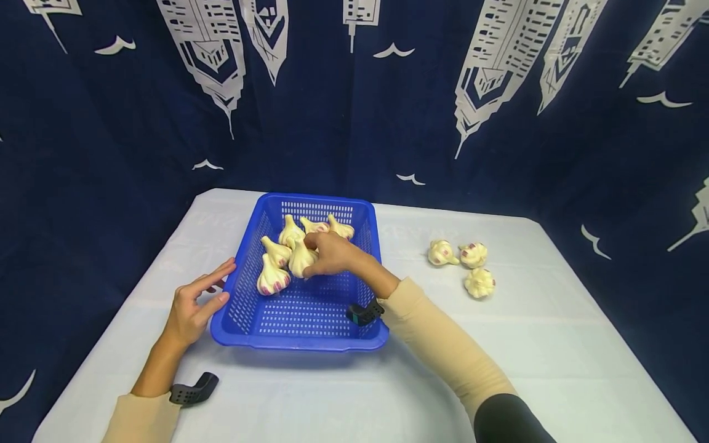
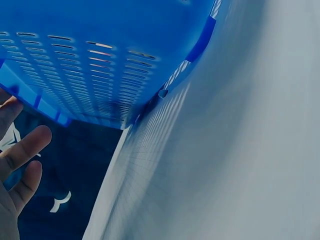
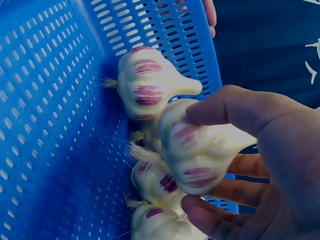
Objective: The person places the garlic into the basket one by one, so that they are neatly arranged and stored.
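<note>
My right hand (image 1: 332, 252) is inside the blue plastic basket (image 1: 301, 343), its thumb and fingers around a garlic bulb (image 3: 200, 150) with purple streaks. Several other garlic bulbs (image 1: 273, 275) lie along the left and far sides of the basket, right beside the held one. At the basket's left rim is my left hand (image 1: 191, 304), fingers extended and relaxed, fingertips right at the edge. In the left wrist view, the fingers (image 2: 27, 150) show below the slotted basket wall (image 2: 90, 55).
Three more garlic bulbs (image 1: 479, 283) lie on the white tabletop (image 1: 532, 344) to the right of the basket. Behind the table hangs a dark blue curtain (image 1: 343, 123) with white building prints. Each wrist wears a black band (image 1: 194, 391).
</note>
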Demonstrator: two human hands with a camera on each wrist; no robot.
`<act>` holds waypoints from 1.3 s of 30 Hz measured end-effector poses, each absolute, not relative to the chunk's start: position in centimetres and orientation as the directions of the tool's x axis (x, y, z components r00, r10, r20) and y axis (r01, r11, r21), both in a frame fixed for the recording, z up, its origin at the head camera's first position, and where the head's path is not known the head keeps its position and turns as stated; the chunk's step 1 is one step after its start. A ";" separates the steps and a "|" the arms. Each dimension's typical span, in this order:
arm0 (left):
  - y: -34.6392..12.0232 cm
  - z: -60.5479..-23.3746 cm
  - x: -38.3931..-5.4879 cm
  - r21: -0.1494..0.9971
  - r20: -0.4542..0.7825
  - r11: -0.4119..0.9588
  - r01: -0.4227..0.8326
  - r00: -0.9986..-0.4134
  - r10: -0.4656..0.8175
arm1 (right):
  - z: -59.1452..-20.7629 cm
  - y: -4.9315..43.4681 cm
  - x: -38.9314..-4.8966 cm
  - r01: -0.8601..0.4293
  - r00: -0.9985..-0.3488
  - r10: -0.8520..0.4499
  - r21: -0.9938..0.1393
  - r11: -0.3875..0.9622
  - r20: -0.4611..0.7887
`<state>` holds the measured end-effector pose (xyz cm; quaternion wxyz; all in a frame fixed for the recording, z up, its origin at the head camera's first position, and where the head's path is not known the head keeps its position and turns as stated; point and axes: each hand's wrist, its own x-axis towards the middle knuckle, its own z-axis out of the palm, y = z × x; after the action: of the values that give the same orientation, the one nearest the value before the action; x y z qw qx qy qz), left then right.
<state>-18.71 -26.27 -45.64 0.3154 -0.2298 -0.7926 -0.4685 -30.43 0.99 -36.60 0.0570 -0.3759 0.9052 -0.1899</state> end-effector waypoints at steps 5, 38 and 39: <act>-26.3 -45.6 -18.7 0.594 0.718 0.455 0.664 -0.692 0.074 | -37.0 1.0 -30.5 -0.661 -0.691 -0.722 -0.390 0.641 -0.017; -26.3 -45.6 -18.8 0.602 0.709 0.461 0.653 -0.702 0.069 | -38.2 1.1 -30.7 -0.697 -0.634 -0.758 -0.310 0.646 -0.152; -26.3 -45.6 -18.7 0.602 0.708 0.461 0.652 -0.703 0.069 | -38.3 1.1 -30.7 -0.695 -0.637 -0.756 -0.311 0.648 -0.150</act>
<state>-18.75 -26.27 -45.63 0.3118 -0.2265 -0.7958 -0.4671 -30.68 1.14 -38.25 0.1345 -0.4040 0.8978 -0.1126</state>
